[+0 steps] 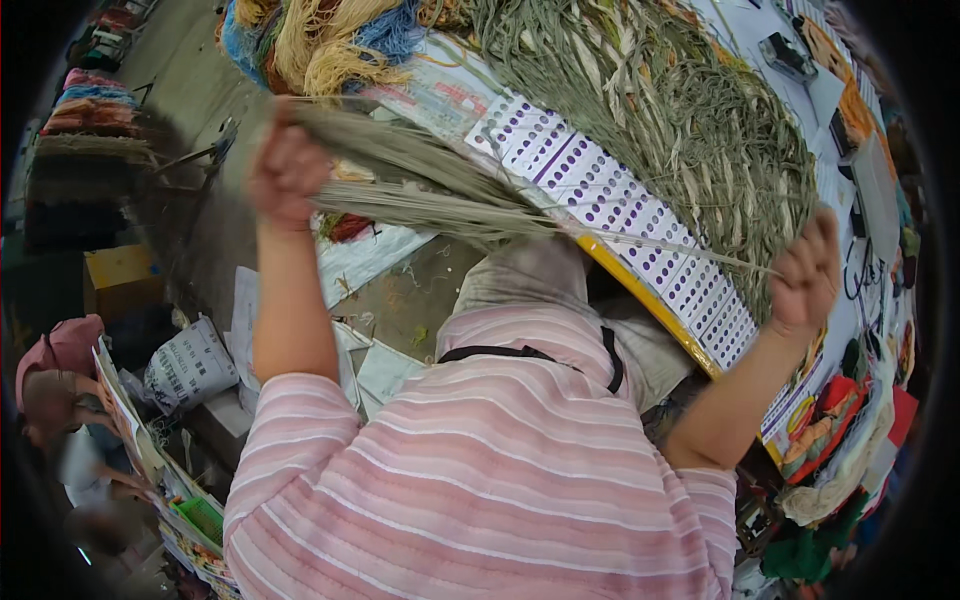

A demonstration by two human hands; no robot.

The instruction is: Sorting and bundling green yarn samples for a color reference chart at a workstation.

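Across the worktop (560,165), a sheet dotted with purple ovals, yellow strip along the near edge. Over its far and right part, a big heap (690,120) of grey-green fibre: loose, tangled, flat pale strips mixed with thin cords. At the far left corner, skeins (320,40) of yellow, cream and blue yarn. Off the near left edge, lifted clear, a bundle (420,185) of the same grey-green fibre, long axis running left to right, strands straight and combed, motion-blurred. Left hand (288,170) closed round the bundle's thick left end, fingers wrapped tight. Bundle tapering rightward to a few thin strands (690,252) stretched toward the right hand (805,275), at the heap's near right edge; fingers curled shut there, apparently pinching those strands, contact too fine to tell. Left hand nearer the bundle's bulk. Further right, a small dark device (787,55) on the sheet.
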